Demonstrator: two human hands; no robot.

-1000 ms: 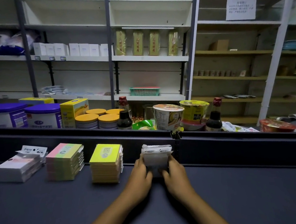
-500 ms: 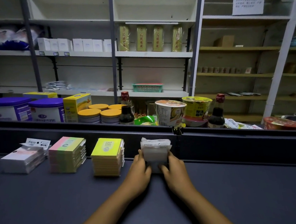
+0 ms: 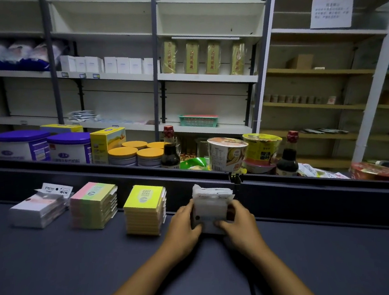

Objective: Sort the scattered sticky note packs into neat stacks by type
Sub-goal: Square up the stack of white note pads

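Worktop point(image 3: 59, 279): dark blue-grey surface filling the lower frame, with a raised dark rail point(image 3: 312, 197) running along its far edge.

White stack point(image 3: 210, 209): clear-wrapped white note packs, sitting at centre frame on the worktop, close against the rail. Left hand point(image 3: 182, 224) is pressing on its left side, fingers curled around the edge. Right hand point(image 3: 239, 221) is closing on its right side, fingertips lying across the lower front. Both hands are gripping the stack between them.

Yellow stack point(image 3: 145, 211): yellow packs piled squarely, standing just left of the left hand, apart from it.

Pastel stack point(image 3: 93, 204): pink-to-green packs, standing near the yellow stack on its left.

Wrapped stack point(image 3: 36, 210): pale packs in clear sleeves at far left, lying lower and less square than the others; a white header card point(image 3: 55, 188) is sticking out at its back.

Beyond the rail, middle frame: two purple-lidded tubs point(image 3: 46, 147), a yellow box point(image 3: 107, 141), orange-lidded tins point(image 3: 137, 153), two dark sauce bottles point(image 3: 170, 152), two noodle cups point(image 3: 244, 152).

Upper frame: shelves point(image 3: 205, 77) carrying white boxes and gold packets.
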